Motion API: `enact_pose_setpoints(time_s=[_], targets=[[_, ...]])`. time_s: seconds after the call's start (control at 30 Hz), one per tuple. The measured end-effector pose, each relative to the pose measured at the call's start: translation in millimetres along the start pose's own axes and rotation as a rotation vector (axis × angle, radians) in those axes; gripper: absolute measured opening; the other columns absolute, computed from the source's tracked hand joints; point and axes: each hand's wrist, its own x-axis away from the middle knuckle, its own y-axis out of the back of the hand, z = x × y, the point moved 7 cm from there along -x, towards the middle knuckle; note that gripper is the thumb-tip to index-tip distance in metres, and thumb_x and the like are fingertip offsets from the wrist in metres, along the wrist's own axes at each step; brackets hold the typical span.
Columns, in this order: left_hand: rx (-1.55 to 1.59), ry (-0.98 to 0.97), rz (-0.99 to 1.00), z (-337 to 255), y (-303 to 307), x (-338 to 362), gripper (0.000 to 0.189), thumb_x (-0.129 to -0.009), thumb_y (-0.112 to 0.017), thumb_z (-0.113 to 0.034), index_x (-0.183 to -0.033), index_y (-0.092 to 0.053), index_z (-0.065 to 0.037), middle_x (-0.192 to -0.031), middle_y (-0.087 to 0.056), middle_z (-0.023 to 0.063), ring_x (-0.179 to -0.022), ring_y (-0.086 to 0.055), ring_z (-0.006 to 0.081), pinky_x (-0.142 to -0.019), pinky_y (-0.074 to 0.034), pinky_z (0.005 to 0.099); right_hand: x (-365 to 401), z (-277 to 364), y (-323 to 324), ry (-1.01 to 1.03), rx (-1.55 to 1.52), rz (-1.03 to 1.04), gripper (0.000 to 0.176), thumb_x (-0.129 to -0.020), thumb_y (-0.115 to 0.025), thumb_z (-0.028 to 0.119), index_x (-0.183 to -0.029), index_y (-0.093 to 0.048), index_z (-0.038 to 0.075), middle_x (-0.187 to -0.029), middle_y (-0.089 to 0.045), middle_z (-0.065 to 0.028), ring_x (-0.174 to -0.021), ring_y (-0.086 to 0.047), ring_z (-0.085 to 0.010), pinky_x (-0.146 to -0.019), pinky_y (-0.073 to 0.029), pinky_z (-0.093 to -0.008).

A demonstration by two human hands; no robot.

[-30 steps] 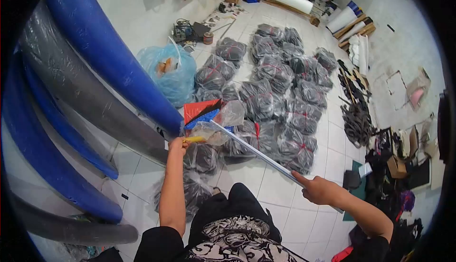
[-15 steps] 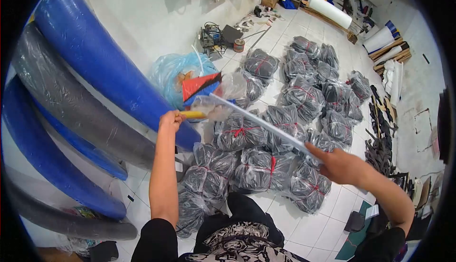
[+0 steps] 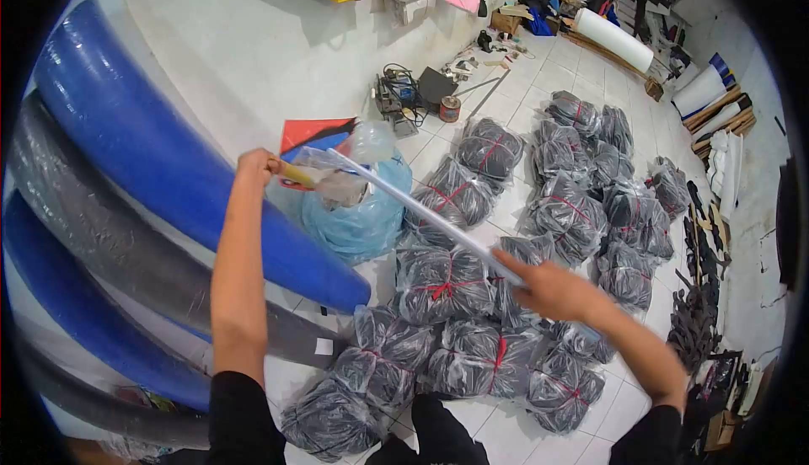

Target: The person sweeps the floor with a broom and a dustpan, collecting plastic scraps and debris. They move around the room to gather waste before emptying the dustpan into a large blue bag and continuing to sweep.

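My left hand, raised over the big blue roll, is closed around a short yellow handle-like piece. Clear, crumpled plastic spreads at that piece's far end. My right hand is wrapped around the near end of a long, straight, pale rod. The rod slants up to the left, and its tip overlaps the plastic in this view. Behind them, a red and blue sheet-like piece sticks up over a filled light-blue plastic bag.
Several dark bundles in clear plastic, tied with red string, cover much of the tiled floor. Large blue and grey wrapped rolls lean at the left. By the wall sit machinery and a can. A white roll lies farther back.
Both hands, with the yellow piece and the rod, have moved up and left in view. The camera view has shifted, showing more of the light-blue bag.
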Motion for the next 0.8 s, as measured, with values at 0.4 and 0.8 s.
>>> enact_pose_setpoints(time_s=[0.4,0.8], targets=[[-1.334,-1.039,-0.374,165,-72,-92,0.021,-0.079,-0.049,0.003,-0.099,-0.053,0.01,-0.079,-0.06,0.0281,-0.079,-0.06,0.0434,-0.067,-0.049,0.0488,-152,32,-398,-0.178,-1.99,0.327,0.074,-0.086,-0.049,-0.002,-0.145,-0.019,0.03,-0.06,-0.035,0.0043,-0.042,-0.031,-0.004,-0.037,-0.027,-0.0192],[-1.767,-1.04,-0.503,248,-46,-69,0.052,-0.081,-0.05,0.004,-0.13,-0.034,0.01,-0.083,-0.055,0.0239,-0.063,-0.064,0.0265,-0.055,-0.054,0.0293,-80,-42,-331,-0.198,-2.02,0.143,0.073,-0.085,-0.048,-0.001,-0.145,-0.017,0.029,-0.053,-0.027,0.004,-0.036,-0.027,-0.0041,-0.033,-0.024,-0.0192]])
